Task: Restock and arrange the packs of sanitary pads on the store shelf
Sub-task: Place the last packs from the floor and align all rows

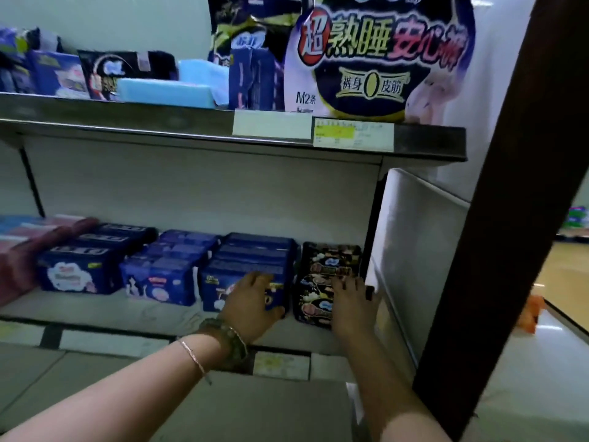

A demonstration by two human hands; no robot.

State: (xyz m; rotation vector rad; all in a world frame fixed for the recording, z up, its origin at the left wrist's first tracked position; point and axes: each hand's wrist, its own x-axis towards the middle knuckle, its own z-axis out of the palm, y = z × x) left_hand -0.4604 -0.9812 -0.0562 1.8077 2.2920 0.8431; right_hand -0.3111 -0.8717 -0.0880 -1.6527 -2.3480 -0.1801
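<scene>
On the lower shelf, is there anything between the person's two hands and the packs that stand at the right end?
Nothing visible stands between them. The left hand lies on the front blue pack, and the right hand lies on the black pack beside it, next to the shelf's side wall.

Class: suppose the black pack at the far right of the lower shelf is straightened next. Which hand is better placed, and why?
The right hand: its straight fingers lie on the black pack, next to the side panel. The left hand is busy, pressed on the neighbouring blue pack.
</scene>
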